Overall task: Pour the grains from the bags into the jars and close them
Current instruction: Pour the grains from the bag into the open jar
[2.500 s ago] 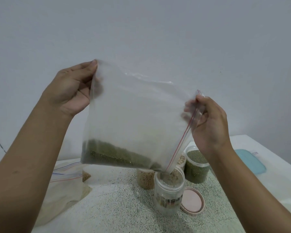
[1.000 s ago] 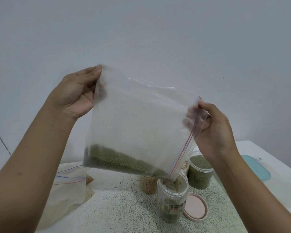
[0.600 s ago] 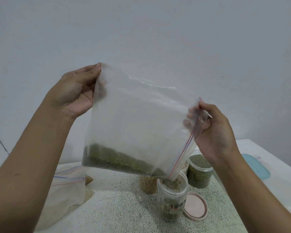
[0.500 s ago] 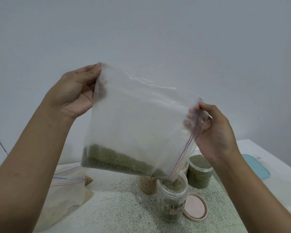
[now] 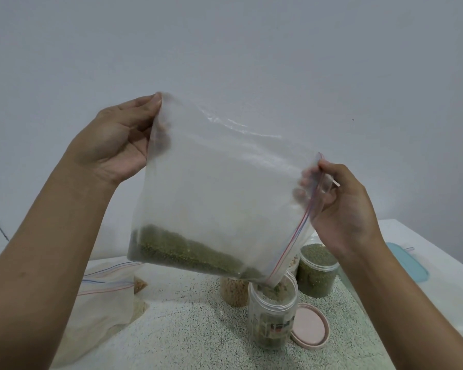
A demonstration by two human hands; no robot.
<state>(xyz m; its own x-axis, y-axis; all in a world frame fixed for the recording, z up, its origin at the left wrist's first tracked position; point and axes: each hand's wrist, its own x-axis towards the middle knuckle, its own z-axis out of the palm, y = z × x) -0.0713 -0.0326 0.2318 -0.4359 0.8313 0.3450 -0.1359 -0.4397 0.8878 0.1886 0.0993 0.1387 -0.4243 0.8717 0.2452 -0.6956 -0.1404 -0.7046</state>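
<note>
A clear zip bag (image 5: 219,182) hangs tilted in the air, with green grains (image 5: 187,253) along its lower edge. My left hand (image 5: 118,145) pinches its upper left corner. My right hand (image 5: 340,204) pinches the red-and-blue zip edge on the right. The bag's lower right corner dips into an open clear jar (image 5: 271,313) that holds some green grains. A pink lid (image 5: 309,325) lies flat beside that jar on the right.
The speckled mat (image 5: 198,337) carries an open jar of green grains (image 5: 316,271) at the back right and a jar of tan grains (image 5: 233,291) behind the bag. Another zip bag (image 5: 102,295) lies at the left. A teal lid (image 5: 406,263) rests on the white table at right.
Since 2.5 s ago the view has tipped up a little, so hands and bag sit lower in frame. The bag keeps its tilt, its corner still in the jar mouth.
</note>
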